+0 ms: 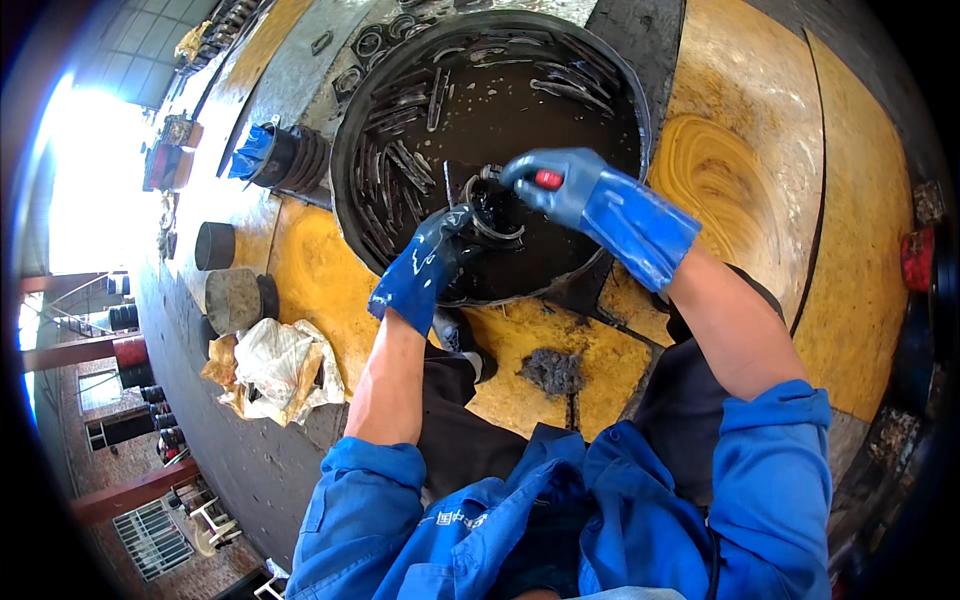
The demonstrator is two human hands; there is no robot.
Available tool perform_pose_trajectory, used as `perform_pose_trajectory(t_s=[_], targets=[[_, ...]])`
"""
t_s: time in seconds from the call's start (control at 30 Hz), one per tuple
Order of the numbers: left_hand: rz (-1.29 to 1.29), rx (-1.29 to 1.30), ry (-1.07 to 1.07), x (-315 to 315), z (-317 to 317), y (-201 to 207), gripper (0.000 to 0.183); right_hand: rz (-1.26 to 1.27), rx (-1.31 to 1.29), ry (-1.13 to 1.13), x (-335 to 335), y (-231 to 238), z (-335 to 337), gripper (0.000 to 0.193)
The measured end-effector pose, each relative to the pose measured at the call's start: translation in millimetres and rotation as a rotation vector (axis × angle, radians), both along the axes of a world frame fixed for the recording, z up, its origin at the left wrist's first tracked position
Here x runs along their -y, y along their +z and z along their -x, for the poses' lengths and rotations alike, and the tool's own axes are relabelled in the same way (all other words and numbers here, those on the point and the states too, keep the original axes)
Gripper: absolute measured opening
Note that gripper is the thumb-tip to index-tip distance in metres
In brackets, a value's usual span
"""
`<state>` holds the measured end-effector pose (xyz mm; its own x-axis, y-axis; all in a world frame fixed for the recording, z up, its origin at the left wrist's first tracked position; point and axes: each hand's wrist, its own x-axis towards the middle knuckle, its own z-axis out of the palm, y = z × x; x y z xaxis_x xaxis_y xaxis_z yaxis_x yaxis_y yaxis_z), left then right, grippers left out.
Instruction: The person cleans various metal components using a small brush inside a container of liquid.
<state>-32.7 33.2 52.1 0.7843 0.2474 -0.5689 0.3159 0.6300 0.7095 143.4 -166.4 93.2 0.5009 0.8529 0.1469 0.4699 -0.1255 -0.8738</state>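
Over a round tub [338, 150] of dark, dirty liquid, my two hands in blue rubber gloves work close together. My left hand [428, 250] grips a wet, curved metal ring piece [500, 238] by its left side. My right hand [572, 188] is closed around a tool with a red handle [549, 179], just above the ring piece. The tool's working end is hidden, so its kind does not show. Several long, curved metal strips [405, 165] lie in the liquid along the tub's left side, with more of them [575, 85] at the far right.
Round metal parts [370, 42] lie beyond the tub at the far left. A dark stacked cylinder with blue plastic [285, 155] stands left of the tub. Nearer are a grey drum-shaped container [233, 300] and a crumpled white sack [285, 365]. A dark fibrous clump [553, 371] lies between my legs.
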Motion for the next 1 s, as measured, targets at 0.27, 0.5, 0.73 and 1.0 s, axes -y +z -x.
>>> perform_pose_trajectory(t_s=[0.27, 0.5, 0.73, 1.0], targets=[[-0.177, -0.001, -0.052, 0.1, -2.9, -8.9, 0.042, -0.154, -0.874, -0.297, -17.6, -11.4, -14.4, 0.025], [-0.002, -0.004, 0.067, 1.6, -5.6, -6.6, 0.043, 0.173, -0.653, -0.249, -11.6, -21.5, -4.6, 0.022], [-0.42, 0.123, -0.113, 3.6, -4.7, -0.2, 0.038, 0.189, -0.632, -0.118, 1.2, -7.8, -12.9, 0.026], [-0.367, -0.067, -0.121, 17.4, -11.6, 4.1, 0.036, 0.363, 0.023, 0.143, 4.1, -30.9, -10.8, 0.025]])
